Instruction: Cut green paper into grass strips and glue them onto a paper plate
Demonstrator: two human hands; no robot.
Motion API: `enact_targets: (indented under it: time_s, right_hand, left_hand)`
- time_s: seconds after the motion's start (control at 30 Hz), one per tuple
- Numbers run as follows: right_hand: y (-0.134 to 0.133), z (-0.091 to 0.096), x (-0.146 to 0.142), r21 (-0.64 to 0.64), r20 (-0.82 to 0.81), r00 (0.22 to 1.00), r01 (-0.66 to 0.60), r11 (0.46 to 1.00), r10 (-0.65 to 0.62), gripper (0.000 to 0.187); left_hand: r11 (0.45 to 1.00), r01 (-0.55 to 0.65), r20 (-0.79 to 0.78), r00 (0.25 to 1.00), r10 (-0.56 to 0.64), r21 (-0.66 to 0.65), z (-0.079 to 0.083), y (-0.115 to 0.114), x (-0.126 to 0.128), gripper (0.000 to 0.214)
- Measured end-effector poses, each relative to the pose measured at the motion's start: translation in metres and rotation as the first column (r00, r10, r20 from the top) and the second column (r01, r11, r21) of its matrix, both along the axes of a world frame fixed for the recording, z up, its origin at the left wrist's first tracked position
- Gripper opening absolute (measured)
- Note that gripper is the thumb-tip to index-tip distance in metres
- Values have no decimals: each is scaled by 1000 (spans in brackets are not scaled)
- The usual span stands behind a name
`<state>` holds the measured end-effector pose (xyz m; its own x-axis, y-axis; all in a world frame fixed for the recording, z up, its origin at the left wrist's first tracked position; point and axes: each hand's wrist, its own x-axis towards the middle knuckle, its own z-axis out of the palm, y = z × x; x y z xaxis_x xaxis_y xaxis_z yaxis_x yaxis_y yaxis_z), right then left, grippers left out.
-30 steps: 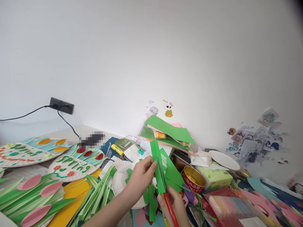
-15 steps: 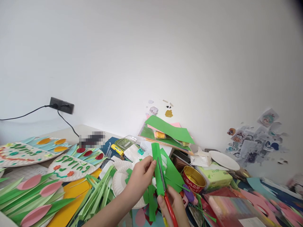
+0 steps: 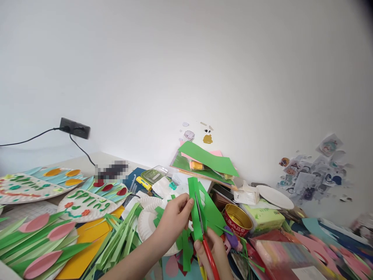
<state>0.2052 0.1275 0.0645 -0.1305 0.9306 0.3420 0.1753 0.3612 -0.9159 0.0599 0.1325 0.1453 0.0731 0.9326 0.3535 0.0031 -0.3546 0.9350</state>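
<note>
My left hand (image 3: 174, 217) pinches a sheet of green paper (image 3: 196, 206) held upright in front of me, thumb and fingers closed on its left edge. My right hand (image 3: 214, 254) grips red-handled scissors (image 3: 205, 245) low in the view. Their blades run up into the green paper, which is split into strips along its upper part. Further cut green strips hang below the hands.
Around the hands lie a pile of green paper strips (image 3: 122, 237), white paper plates (image 3: 150, 223), a gold tin (image 3: 237, 219), a tissue pack (image 3: 264, 217) and coloured paper (image 3: 287, 254). Decorated tulip plates (image 3: 86, 202) lie left. A socket with cable (image 3: 74, 128) sits on the wall.
The scissors have worked slightly further up the green paper. The view has shifted a little; both hands stay in nearly the same place.
</note>
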Motion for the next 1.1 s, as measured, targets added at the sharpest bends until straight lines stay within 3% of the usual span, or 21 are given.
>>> enact_targets:
  time_s: [0.43, 0.7, 1.1]
  right_hand:
    - [-10, 16, -5, -31, -19, 1000, -6, 1000, 5, 55]
    - [-9, 13, -5, 21, -24, 999, 45, 999, -44, 58]
    - [-9, 15, -4, -14, -48, 998, 36, 999, -36, 52]
  left_hand:
    - [997, 50, 10, 999, -50, -50, -4, 2, 4, 36]
    - [991, 115, 50, 992, -112, -72, -10, 4, 7, 38]
    - [982, 167, 86, 984, -159, -91, -10, 2, 9, 40]
